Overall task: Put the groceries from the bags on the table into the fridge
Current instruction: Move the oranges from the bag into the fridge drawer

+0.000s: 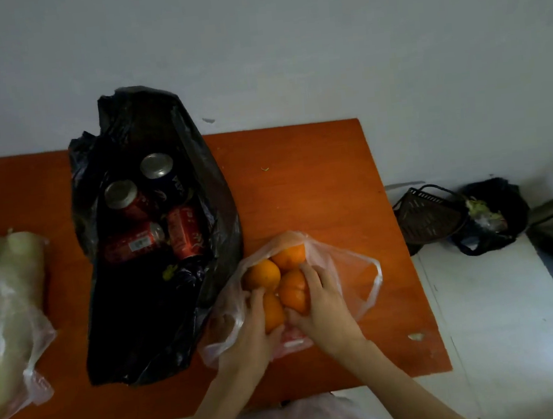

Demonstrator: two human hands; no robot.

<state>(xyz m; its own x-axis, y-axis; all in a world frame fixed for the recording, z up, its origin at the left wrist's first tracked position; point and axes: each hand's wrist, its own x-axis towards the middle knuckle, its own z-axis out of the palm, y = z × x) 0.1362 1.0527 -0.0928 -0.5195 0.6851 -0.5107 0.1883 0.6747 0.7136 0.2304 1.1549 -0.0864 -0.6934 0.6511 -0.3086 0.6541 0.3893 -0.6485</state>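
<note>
A clear plastic bag (349, 270) lies open on the orange table (316, 178), with several oranges (261, 274) inside. My left hand (250, 328) reaches into the bag and curls round the nearest orange (274, 312). My right hand (322, 303) grips another orange (294, 291) beside it. To the left, an open black bag (142, 308) holds several drink cans (127, 197), red and dark blue. At the far left edge, a clear bag (4, 323) holds pale green vegetables.
The table stands against a white wall. On the floor to its right sit a dark woven basket (429, 217) and a black bag (494, 217) with scraps in it. White floor tiles (500, 305) lie beyond the table's right edge.
</note>
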